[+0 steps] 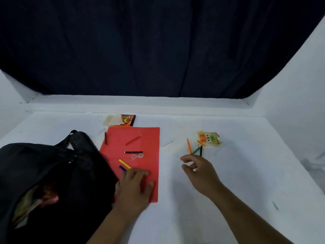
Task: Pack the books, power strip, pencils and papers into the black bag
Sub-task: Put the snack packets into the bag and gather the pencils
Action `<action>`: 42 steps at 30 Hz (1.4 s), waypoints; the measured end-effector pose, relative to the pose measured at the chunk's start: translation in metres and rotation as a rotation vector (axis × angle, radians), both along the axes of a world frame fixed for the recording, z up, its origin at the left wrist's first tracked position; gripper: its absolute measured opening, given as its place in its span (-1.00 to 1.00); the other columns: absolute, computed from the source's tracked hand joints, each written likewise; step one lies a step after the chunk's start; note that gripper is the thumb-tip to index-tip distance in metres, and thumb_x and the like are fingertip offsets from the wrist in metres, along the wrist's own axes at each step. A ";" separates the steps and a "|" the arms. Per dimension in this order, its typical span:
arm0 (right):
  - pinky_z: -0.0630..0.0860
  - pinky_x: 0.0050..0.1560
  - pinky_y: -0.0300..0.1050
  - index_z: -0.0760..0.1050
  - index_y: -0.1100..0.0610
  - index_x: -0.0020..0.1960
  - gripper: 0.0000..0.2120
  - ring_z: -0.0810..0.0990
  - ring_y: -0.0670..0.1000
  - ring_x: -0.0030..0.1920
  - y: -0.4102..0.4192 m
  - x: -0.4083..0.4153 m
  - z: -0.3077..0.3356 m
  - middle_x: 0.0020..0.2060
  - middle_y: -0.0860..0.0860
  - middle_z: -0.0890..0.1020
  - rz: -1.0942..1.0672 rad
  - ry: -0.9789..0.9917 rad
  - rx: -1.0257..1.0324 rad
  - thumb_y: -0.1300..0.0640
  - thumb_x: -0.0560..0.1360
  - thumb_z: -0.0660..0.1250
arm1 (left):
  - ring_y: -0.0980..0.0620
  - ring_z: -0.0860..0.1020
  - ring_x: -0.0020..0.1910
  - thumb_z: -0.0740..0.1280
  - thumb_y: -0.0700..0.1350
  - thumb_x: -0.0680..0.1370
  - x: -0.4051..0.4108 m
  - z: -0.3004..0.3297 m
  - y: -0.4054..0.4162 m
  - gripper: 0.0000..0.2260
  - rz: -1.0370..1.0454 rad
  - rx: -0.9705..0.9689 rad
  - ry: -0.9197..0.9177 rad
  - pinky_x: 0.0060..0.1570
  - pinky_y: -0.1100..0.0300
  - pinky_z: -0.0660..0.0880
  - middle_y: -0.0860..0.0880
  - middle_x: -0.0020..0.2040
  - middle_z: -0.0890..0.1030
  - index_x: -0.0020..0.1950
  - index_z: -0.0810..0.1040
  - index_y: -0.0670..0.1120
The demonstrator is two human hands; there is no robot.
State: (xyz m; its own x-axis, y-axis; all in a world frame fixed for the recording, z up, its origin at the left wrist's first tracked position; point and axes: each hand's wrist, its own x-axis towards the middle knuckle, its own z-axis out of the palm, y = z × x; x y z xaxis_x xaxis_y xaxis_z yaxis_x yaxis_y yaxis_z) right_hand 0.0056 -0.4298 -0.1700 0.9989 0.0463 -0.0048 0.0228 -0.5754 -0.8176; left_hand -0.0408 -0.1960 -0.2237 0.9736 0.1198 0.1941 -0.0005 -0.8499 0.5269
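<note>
The black bag (52, 173) lies open at the left with coloured items showing inside. Beside it lies a red paper folder (140, 143) with several loose pencils on it: a red one (133, 140), a dark one (133, 152), a yellow one (124, 163). My left hand (134, 185) rests flat on the folder's near end, over the pencil ends. My right hand (198, 170) hovers over the table with fingers loosely curled, just short of an orange pencil (189, 146), a green one (195, 150) and a black one (201, 150).
A pencil box (127, 119) with a torn flap lies behind the folder. A small yellow packet (209, 138) sits at the right beyond the loose pencils. A brown pencil (105, 138) lies at the folder's left edge. White walls and a dark curtain enclose the table.
</note>
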 end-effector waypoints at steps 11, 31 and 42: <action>0.24 0.47 0.02 0.35 0.06 0.47 -0.50 0.22 0.08 0.52 -0.077 0.086 -0.028 0.52 0.00 0.30 0.024 -0.035 -0.385 0.25 0.54 0.25 | -0.04 0.43 0.31 0.23 0.20 0.41 -0.003 -0.039 -0.024 -0.67 0.140 0.085 -0.037 0.15 -0.05 0.30 0.08 0.23 0.48 0.09 0.58 0.13; 0.32 -0.02 -0.04 0.56 0.20 0.04 -0.76 0.54 0.20 0.04 -0.095 0.126 -0.039 -0.01 0.16 0.59 -0.298 -0.201 -0.297 0.16 0.63 0.13 | 0.00 0.41 0.34 0.24 0.22 0.40 -0.001 -0.034 -0.027 -0.68 0.152 0.084 -0.036 0.18 -0.01 0.23 0.11 0.23 0.48 0.07 0.58 0.16; 0.62 -0.03 0.08 0.56 0.09 0.16 -0.76 0.69 0.10 0.02 -0.005 0.034 0.016 0.01 0.07 0.71 -0.208 0.386 1.096 -0.03 0.61 0.27 | 0.06 0.57 0.14 0.45 -0.11 0.54 0.001 0.009 -0.010 -0.94 0.147 -0.798 0.148 0.19 0.17 0.48 0.03 0.09 0.65 -0.04 0.72 0.01</action>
